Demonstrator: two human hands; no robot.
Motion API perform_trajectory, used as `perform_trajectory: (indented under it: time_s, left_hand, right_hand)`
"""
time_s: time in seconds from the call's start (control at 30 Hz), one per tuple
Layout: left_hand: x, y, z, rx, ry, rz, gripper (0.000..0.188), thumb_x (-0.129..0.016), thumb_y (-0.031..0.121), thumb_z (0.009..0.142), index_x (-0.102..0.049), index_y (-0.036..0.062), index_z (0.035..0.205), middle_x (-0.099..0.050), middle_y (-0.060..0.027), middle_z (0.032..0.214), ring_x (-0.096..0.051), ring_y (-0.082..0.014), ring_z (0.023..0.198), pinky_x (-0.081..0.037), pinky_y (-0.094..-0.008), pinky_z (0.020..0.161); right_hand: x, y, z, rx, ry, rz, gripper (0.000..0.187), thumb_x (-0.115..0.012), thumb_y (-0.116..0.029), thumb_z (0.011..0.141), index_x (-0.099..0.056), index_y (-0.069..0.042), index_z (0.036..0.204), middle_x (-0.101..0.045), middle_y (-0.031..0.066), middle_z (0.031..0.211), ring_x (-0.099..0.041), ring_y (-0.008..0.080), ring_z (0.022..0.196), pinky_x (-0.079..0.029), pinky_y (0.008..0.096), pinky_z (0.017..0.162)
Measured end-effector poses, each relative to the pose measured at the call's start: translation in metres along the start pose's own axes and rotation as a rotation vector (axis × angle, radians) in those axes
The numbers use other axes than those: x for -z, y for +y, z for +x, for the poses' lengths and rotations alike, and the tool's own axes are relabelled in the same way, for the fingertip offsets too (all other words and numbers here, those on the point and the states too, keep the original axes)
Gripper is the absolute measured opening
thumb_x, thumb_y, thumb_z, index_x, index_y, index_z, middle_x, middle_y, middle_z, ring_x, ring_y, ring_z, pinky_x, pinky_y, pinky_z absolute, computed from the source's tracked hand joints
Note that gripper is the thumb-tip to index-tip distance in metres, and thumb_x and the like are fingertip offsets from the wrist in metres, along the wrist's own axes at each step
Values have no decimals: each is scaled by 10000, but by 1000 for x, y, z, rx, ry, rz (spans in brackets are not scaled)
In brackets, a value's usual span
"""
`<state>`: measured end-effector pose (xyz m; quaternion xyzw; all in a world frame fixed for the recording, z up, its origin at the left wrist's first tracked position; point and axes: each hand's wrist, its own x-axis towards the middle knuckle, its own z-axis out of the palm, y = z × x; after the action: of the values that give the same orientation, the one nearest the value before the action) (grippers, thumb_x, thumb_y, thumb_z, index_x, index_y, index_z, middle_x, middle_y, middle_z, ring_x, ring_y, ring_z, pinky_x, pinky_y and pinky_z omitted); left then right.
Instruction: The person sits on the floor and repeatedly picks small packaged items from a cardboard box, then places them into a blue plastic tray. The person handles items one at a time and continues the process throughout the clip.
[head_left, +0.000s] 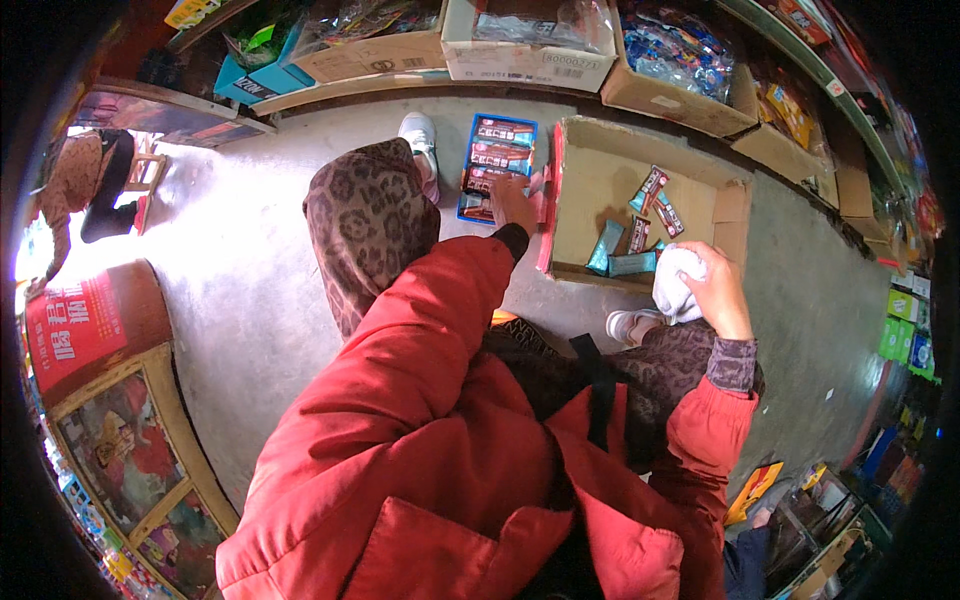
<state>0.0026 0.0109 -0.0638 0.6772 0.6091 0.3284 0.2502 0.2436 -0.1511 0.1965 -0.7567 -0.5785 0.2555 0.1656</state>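
Observation:
A small blue box [461,200] on the floor holds a row of brown-and-red wrapped snack bars [501,155]. My left hand [513,203] is over its lower right part, fingertips at the bars. The fingers are too small and blurred to show whether they grip one. To the right lies an open cardboard carton [590,165] with several loose brown and light-blue wrapped bars [669,214] inside. Beside the carton's near right corner, my right hand [712,290] is closed around a bunched white cloth [678,285].
Boxes of packaged goods, including a white carton [530,62] and a brown one [680,100], line a low shelf beyond. A wooden-framed glass cabinet [150,450] stands at left. Grey concrete floor [230,330] spreads around my legs and shoes [420,135]. Packets hang at far right.

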Motion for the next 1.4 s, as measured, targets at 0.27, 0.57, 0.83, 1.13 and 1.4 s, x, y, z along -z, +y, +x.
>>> perform_trajectory:
  time_s: [0.27,0.57,0.83,1.13,1.4]
  left_hand:
    - [-16,14,-28,-333,39,-65,144,-630,49,810,-640,56,953,-576,-179,1092,-517,-396,1114,-414,-488,962]
    - [-18,30,-35,-473,-42,-51,254,-600,-4,741,-617,17,994,-554,-181,1195,-470,-396,1216,-373,-503,1053]
    - [-14,43,-50,-567,-213,-100,258,-602,26,764,-627,25,1022,-563,-186,1149,-504,-392,1189,-400,-501,1047]
    - [-38,53,-70,-575,-534,-110,262,-610,96,814,-628,50,1071,-581,-174,1110,-543,-371,1117,-458,-453,963]
    - [-107,66,-85,-204,-855,123,343,-660,310,877,-610,47,1091,-648,-191,1093,-618,-401,1029,-498,-494,874]
  right_hand:
    - [10,0,-16,-96,57,-6,396,-716,33,780,-652,-69,1157,-680,185,1063,-673,317,977,-523,364,836]
    - [12,7,-36,-16,179,17,368,-696,68,773,-669,-75,1111,-659,182,996,-669,341,917,-532,380,777]
    - [14,12,-43,-33,202,-54,363,-677,65,787,-662,-76,1121,-649,189,1009,-656,367,939,-526,393,784]
    - [23,2,-54,-121,374,-86,565,-501,170,718,-643,-114,1186,-626,195,1078,-629,412,1020,-503,451,856]
    - [33,-1,-65,-213,431,-137,618,-498,180,699,-636,-138,1210,-612,172,1114,-608,417,1052,-492,464,874]
